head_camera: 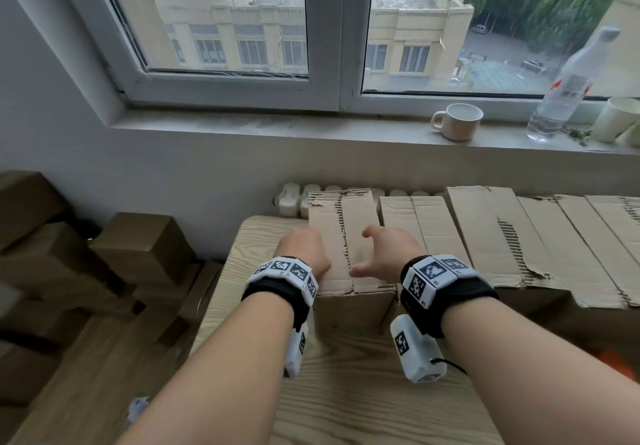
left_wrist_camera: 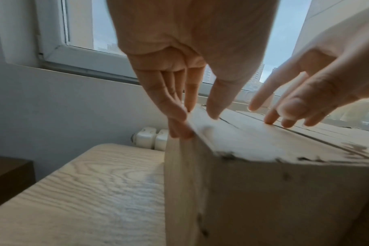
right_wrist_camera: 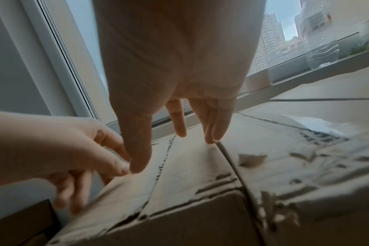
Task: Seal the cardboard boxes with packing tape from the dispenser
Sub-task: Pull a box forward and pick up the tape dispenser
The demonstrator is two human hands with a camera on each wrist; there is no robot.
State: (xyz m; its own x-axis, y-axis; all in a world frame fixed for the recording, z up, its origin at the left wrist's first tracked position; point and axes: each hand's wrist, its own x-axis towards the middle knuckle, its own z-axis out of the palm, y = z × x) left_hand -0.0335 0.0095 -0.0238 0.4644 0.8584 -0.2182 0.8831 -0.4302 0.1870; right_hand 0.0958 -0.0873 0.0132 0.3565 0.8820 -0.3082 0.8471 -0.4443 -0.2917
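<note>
Reaching over the leftmost box (head_camera: 341,237): left hand (head_camera: 304,249) at its left top edge, fingers (left_wrist_camera: 175,106) straight, tips touching the edge and side, holding nothing. Right hand (head_camera: 391,252) spread wide above the right flap, fingertips (right_wrist_camera: 210,131) near the gap to the next box (head_camera: 420,226). Flaps closed, centre seam (head_camera: 346,240) ragged. At least four boxes in a row, running off right of the right hand, on a wooden table (head_camera: 346,392). Beyond the hands, on the sill (head_camera: 242,126): one mug (head_camera: 459,122), one bottle (head_camera: 568,88).
</note>
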